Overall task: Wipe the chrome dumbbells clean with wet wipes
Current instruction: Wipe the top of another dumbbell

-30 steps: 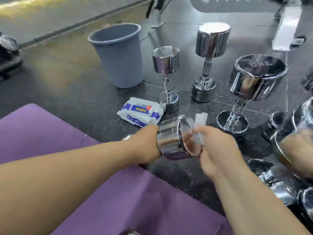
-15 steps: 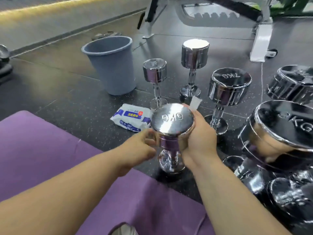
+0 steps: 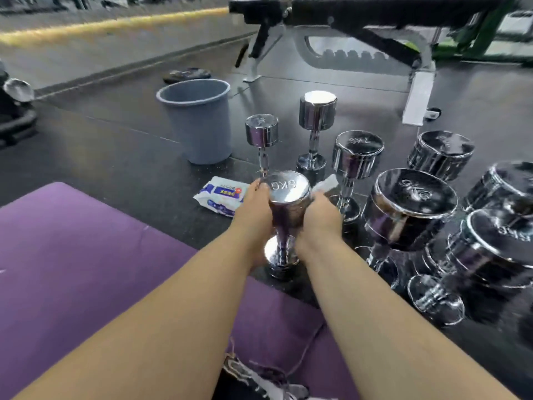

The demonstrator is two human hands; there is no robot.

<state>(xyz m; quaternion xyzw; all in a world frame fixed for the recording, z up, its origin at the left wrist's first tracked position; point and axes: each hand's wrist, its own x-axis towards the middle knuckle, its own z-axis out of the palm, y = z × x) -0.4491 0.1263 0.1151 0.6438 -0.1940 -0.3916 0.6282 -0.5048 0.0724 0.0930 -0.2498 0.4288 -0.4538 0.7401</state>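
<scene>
**Head camera: two bare hands clasp an upright chrome dumbbell, a wipe under the right hand**

Head view, looking down along two bare forearms to a dark gym floor. Both hands close round the upper head of a chrome dumbbell [image 3: 289, 197] that stands on end, its flat top facing the camera and stamped with a weight mark. The left hand [image 3: 255, 210] cups the left side of that head, fingers curled round the far edge, fingertips at the rim. The right hand [image 3: 320, 216] wraps the right side in the same way, and a white wet wipe [image 3: 326, 182] sticks out past its fingers, pinned between hand and metal. The fingertips themselves are hidden behind the dumbbell. The dumbbell's handle and lower head show between the two wrists, down at the floor just past the edge of a purple mat [image 3: 86, 255].

Just left of the left hand lies a blue-and-white wipes pack [image 3: 220, 196], flat on the floor. Behind it stands a grey bin [image 3: 199, 122]. More chrome dumbbells stand on end beyond and to the right, among them a small one [image 3: 262, 131] and a larger one [image 3: 357, 154]. A weight bench [image 3: 375, 13] crosses the background.
</scene>
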